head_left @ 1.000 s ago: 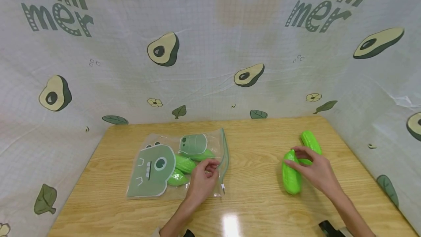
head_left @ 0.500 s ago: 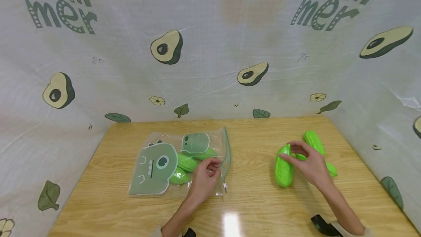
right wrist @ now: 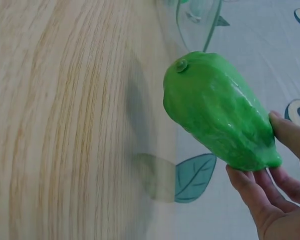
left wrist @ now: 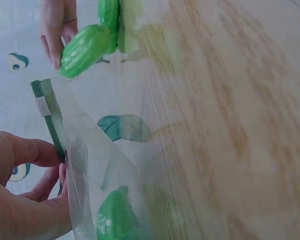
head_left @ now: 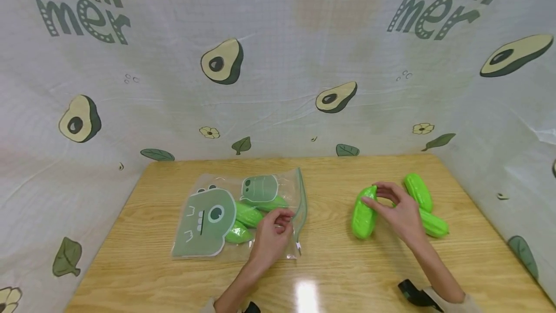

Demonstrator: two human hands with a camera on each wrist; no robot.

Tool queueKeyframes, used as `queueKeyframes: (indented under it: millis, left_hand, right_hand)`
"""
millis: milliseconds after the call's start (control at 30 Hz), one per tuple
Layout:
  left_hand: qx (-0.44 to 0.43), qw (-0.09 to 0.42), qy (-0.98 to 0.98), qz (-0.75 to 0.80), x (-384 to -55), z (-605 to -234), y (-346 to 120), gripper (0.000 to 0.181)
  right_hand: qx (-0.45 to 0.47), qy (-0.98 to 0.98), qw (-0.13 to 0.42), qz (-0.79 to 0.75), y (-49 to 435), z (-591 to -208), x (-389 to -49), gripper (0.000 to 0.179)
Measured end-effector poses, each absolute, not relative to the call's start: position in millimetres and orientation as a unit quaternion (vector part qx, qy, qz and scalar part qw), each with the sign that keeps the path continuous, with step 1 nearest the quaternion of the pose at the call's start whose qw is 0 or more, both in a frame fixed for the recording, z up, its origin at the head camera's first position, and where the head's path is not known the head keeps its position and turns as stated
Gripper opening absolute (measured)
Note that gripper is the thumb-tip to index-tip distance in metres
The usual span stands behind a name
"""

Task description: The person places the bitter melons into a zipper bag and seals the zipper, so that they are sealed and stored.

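Note:
A clear zip bag (head_left: 191, 238) with green monster prints lies on the wooden table, several green gourds (head_left: 247, 215) inside it. My left hand (head_left: 271, 235) pinches the bag's edge near its green zip strip (left wrist: 52, 132); a white slider (left wrist: 42, 106) sits on that strip. To the right of the bag, my right hand (head_left: 401, 214) holds a glossy, bumpy green toy gourd (head_left: 363, 219) by its narrow end, between thumb and fingers. In the right wrist view the gourd (right wrist: 217, 112) hangs above the table, its blunt end pointing away from the fingers.
Two more green gourds (head_left: 419, 192) lie on the table behind and beside my right hand, one partly covered by it. A cloth printed with avocados and leaves (head_left: 278, 86) surrounds the table at the back and sides.
My right hand has carried the gourd leftward, away from the other two gourds and closer to the bag. The left hand stays on the bag's edge.

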State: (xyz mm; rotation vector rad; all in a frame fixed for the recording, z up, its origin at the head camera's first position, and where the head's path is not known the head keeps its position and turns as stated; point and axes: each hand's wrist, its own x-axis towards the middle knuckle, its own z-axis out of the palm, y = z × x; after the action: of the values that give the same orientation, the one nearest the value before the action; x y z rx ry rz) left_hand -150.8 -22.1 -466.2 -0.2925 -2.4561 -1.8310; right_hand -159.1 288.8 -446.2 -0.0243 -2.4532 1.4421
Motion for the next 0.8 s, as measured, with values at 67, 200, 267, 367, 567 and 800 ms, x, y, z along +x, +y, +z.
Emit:
queueKeyframes:
  millis: [67, 200, 267, 367, 567, 800]
  left_hand:
    - [-0.095, 0.032, -0.797, -0.595, -151, -467, -22, 0.021]
    - [-0.096, 0.032, -0.796, -0.597, -151, -467, -22, 0.021]
    - [-0.095, 0.033, -0.796, -0.597, -151, -467, -22, 0.021]
    - [-0.095, 0.035, -0.796, -0.596, -151, -467, -22, 0.021]
    - [-0.095, 0.034, -0.799, -0.594, -151, -467, -22, 0.021]
    - [-0.093, 0.032, -0.798, -0.595, -151, -468, -22, 0.021]
  right_hand:
    - [-0.012, -0.848, 0.15, 0.508, 287, -447, -162, 0.05]
    - [-0.02, -0.84, 0.152, 0.52, 283, -447, -167, 0.05]
    - [-0.021, -0.837, 0.155, 0.525, 280, -447, -169, 0.05]
    - [-0.021, -0.832, 0.161, 0.531, 275, -447, -172, 0.049]
    - [-0.033, -0.825, 0.155, 0.542, 267, -447, -177, 0.051]
    - [-0.045, -0.813, 0.155, 0.559, 256, -450, -184, 0.051]
